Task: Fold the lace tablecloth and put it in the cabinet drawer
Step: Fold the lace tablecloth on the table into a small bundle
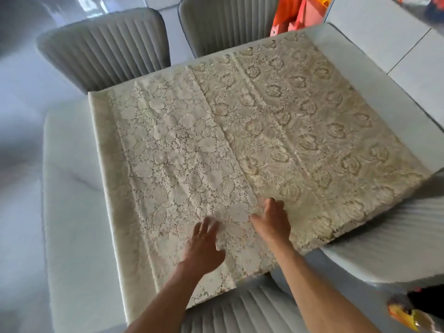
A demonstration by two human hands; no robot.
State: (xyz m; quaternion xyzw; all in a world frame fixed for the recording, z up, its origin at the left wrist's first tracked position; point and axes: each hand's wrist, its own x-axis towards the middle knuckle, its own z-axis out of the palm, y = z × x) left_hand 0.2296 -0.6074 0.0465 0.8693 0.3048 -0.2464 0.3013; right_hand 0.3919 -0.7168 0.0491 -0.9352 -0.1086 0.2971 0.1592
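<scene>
From the head camera we looked down on the lace tablecloth (pixel 252 140), which lay spread across the white desk (pixel 384 97), already doubled over on itself. The cream lace covered most of the desk top, and a straight fold edge ran away from our fingers toward the far side. To the right of that edge the cloth looked thicker and more yellow; to the left it was thinner and paler.

Our left hand (pixel 204 246) lay palm down on the thin layer near the close edge, fingers (pixel 206 227) spread and released, pressing flat and grasping nothing. Just beside it our right hand (pixel 271 219) also rested palm down, right where the fold edge ended. Its fingers (pixel 270 204) were loosely extended on the lace, and we could see no pinch or clench there either. The two hands were near each other but apart, with a strip of lace between them.

Beyond our fingertips, past the far edge of the desk, stood two grey ribbed chairs (pixel 105 51). Below our wrists a third ribbed chair back (pixel 240 313) showed, and a fourth (pixel 389 236) sat off to the right of our right hand. Something orange and pink (pixel 295 13) was visible at the far side, too blurred to name.
</scene>
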